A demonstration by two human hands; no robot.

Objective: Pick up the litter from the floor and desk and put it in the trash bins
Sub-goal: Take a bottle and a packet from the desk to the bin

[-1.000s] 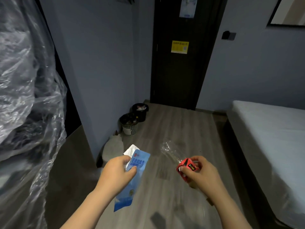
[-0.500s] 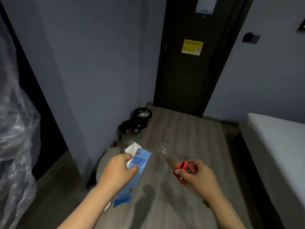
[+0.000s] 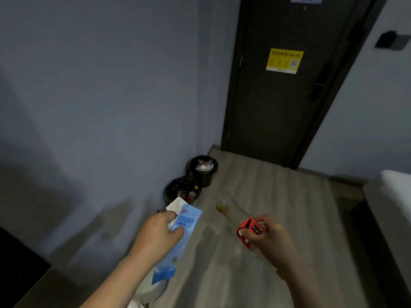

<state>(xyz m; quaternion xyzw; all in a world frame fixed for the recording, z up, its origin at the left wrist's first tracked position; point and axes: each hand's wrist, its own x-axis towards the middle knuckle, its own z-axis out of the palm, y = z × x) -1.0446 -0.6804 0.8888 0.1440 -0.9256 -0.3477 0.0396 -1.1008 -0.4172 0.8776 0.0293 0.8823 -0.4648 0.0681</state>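
My left hand point(image 3: 159, 235) grips a flat blue packet point(image 3: 178, 243) with a white wrapper point(image 3: 175, 204) behind it; the packet hangs down past my wrist. My right hand point(image 3: 270, 240) holds a clear plastic bottle point(image 3: 228, 211) with a red label point(image 3: 250, 228), its bottom pointing away from me. Two black mesh trash bins stand against the left wall ahead: the near bin point(image 3: 175, 191) holds bottles and scraps, the far bin point(image 3: 205, 172) holds white paper. Both hands are short of the near bin.
A dark door point(image 3: 282, 90) with a yellow sticker point(image 3: 284, 61) closes the end of the room. The blue wall point(image 3: 100, 107) runs along the left. A bed corner point(image 3: 395, 190) juts in at the right. Wood-look floor point(image 3: 278, 196) lies between.
I have moved forward toward the bins; they are larger and closer. The plastic sheeting on the left has left the view. Both hands keep their grips.
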